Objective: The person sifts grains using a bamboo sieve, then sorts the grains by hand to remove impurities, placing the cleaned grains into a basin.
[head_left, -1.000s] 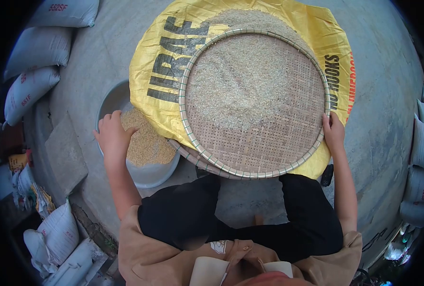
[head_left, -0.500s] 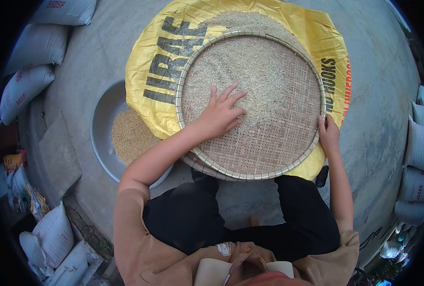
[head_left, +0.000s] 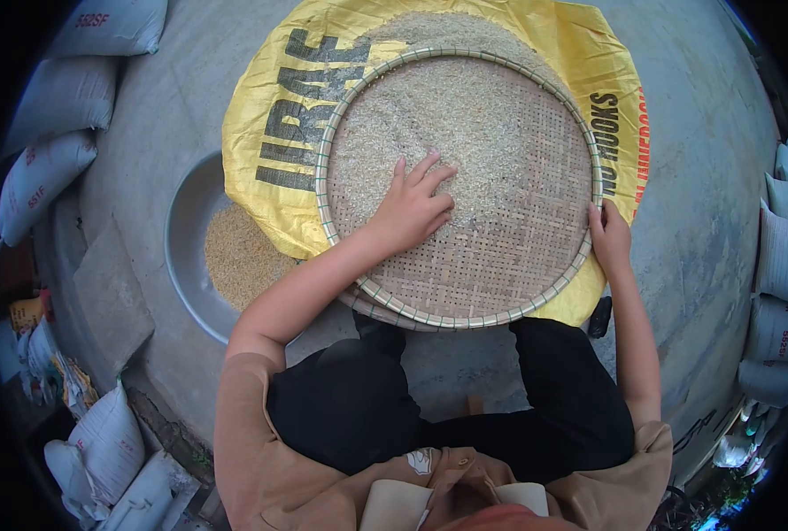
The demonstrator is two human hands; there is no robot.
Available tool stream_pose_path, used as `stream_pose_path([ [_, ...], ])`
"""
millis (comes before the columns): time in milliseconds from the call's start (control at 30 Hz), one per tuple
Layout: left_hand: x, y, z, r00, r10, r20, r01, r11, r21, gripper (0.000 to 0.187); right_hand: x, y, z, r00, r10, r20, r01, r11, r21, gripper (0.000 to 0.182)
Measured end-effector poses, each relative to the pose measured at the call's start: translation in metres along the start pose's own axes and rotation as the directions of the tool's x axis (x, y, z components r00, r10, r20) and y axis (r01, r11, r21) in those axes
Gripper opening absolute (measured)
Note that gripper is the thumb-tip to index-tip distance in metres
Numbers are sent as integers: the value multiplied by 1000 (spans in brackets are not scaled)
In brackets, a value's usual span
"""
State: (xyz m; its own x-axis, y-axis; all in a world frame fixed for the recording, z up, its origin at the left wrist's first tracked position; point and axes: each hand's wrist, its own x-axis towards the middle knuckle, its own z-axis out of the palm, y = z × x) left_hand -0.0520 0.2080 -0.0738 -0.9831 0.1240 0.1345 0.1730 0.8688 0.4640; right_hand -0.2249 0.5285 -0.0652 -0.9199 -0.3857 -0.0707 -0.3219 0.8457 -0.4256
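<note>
A round woven winnowing basket (head_left: 518,265) lies above my knees, with pale grain (head_left: 465,102) spread over its far and left parts. My left hand (head_left: 414,205) rests palm down on that grain near the basket's middle, fingers apart and slightly bent, holding nothing I can see. On the right side, my right hand (head_left: 610,234) grips the basket's rim, thumb on top and the other fingers partly hidden. Beneath the basket is a yellow printed sack (head_left: 266,115), with more pale grain (head_left: 465,28) on it beyond the far rim. Part of another woven rim (head_left: 372,308) shows underneath at the near left.
A metal basin (head_left: 186,274) holding brownish grain (head_left: 242,257) stands at the left, partly under the sack's edge. Filled white sacks (head_left: 65,93) line the left side, and more sacks (head_left: 776,257) line the right. A small black object (head_left: 599,319) sits by my right forearm.
My left hand has shifted slightly, its fingers more bent and closer together on the grain. My right hand keeps its hold on the rim. The whole view has shifted a little.
</note>
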Motion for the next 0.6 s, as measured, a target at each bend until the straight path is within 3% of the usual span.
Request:
stream_pose_path([
  [267,-1,-2,2,999,-3,-37,2,1000,-21,11,0,-1,-1,1000,5,1,-5,1000,-14,32],
  [433,-1,-4,-7,986,-62,-152,30,978,-209,12,1,0,0,1000,1,-4,-1,1000,-5,32],
  [600,-3,-4,-2,990,-13,-144,-13,984,-175,12,0,-2,-1,1000,17,4,-17,1000,7,32],
])
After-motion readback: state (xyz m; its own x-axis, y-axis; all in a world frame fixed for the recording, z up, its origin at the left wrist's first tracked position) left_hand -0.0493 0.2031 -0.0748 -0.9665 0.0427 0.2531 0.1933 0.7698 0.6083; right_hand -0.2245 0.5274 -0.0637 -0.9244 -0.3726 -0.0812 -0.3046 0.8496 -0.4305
